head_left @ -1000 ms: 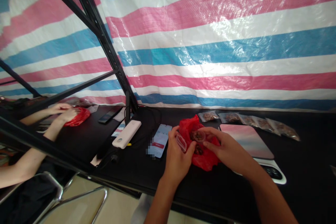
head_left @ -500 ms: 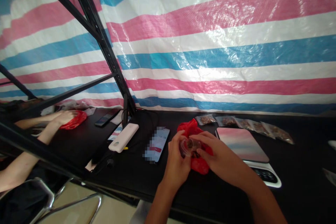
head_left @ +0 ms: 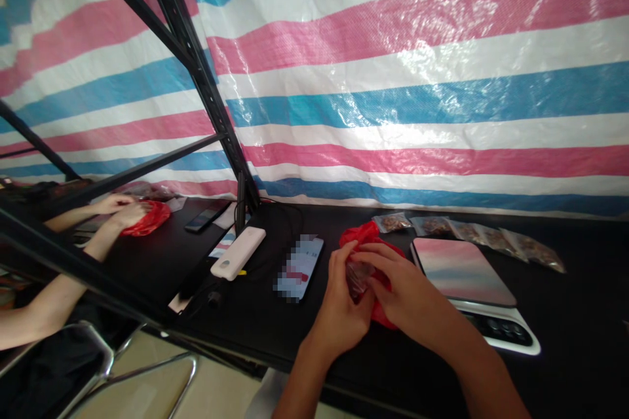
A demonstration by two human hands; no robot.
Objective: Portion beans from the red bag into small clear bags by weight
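My left hand (head_left: 343,304) and my right hand (head_left: 403,291) meet over a red plastic bag (head_left: 362,237) on the black table (head_left: 275,334). Between their fingertips is a small clear plastic bag (head_left: 358,275) with brown bits inside. Both hands pinch it, fingers closed on it. The red bag lies partly hidden under my hands.
A kitchen scale (head_left: 462,268) lies to the right, with a row of small filled clear bags (head_left: 472,230) behind it. A phone (head_left: 299,267) and a white power bank (head_left: 238,252) lie to the left. Another person's hands (head_left: 122,209) work on a red bag (head_left: 147,218) at far left, behind a black metal frame (head_left: 216,111).
My right hand has brought the small clear cup of brown bits to my left hand. Both hands have drawn together and now pinch the small clear bag over the red bag.
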